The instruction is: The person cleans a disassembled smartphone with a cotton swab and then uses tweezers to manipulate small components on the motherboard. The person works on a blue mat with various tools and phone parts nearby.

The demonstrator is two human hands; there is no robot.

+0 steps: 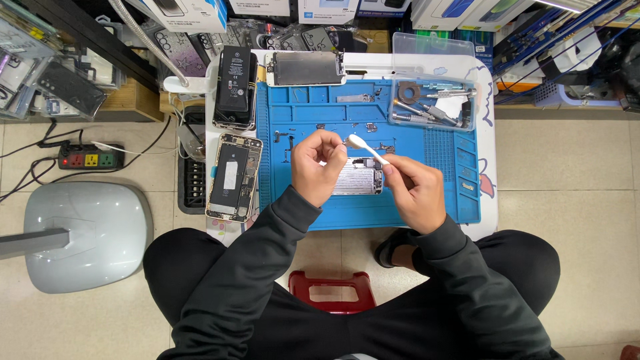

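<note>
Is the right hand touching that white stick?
Touching. The head view shows the right hand with its fingers pinched around the white stick.

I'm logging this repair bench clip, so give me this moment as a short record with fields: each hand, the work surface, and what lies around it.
left hand: left hand pinches a small part, too small to identify
right hand: right hand holds a white plastic pry tool, tip toward the left fingers
under hands: metal phone plate on the blue work mat
left of mat: opened phone, black battery
top of mat: phone screen panel, clear tool box
</note>
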